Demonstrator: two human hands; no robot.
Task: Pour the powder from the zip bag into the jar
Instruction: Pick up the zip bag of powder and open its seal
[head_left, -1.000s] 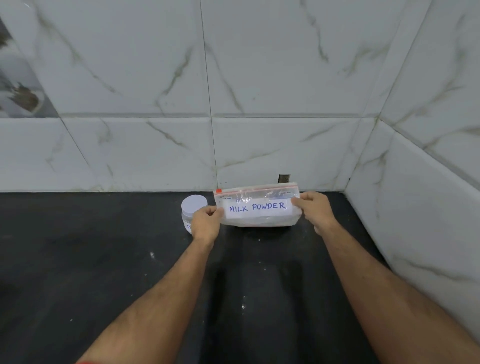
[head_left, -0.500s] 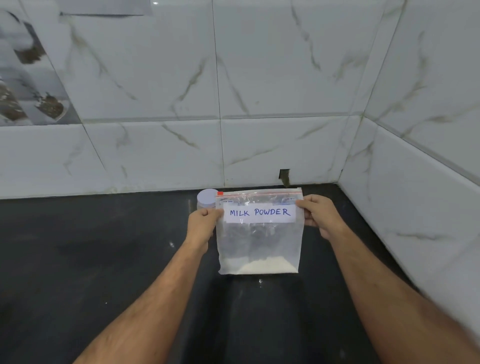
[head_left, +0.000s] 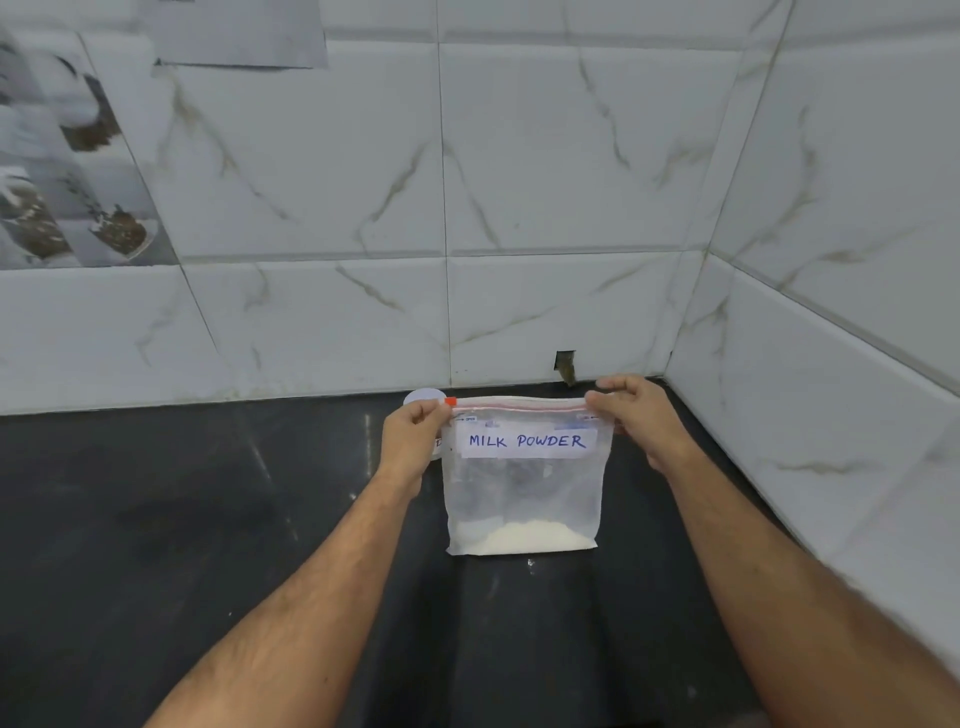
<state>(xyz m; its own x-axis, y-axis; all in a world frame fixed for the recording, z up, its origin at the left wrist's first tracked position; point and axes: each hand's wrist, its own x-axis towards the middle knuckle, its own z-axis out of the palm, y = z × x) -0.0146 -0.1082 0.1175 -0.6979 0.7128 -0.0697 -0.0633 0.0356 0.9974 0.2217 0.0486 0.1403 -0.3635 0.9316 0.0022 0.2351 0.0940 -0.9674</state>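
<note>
A clear zip bag (head_left: 523, 488) labelled "MILK POWDER" hangs upright above the dark counter (head_left: 156, 545), with white powder (head_left: 524, 538) settled at its bottom. Its red zip strip runs along the top and looks closed. My left hand (head_left: 413, 439) pinches the bag's top left corner by the red tab. My right hand (head_left: 636, 418) pinches the top right corner. A small jar with a white lid (head_left: 422, 399) stands behind my left hand, mostly hidden by it.
White marble-tiled walls close the counter at the back and on the right, forming a corner (head_left: 667, 374). A small dark hole (head_left: 565, 364) sits low in the back wall. Picture tiles (head_left: 62, 171) cover the wall at the far left.
The bag went from lying bunched on the counter to hanging upright, held by its top corners. Both hands shifted up to the zip strip.
</note>
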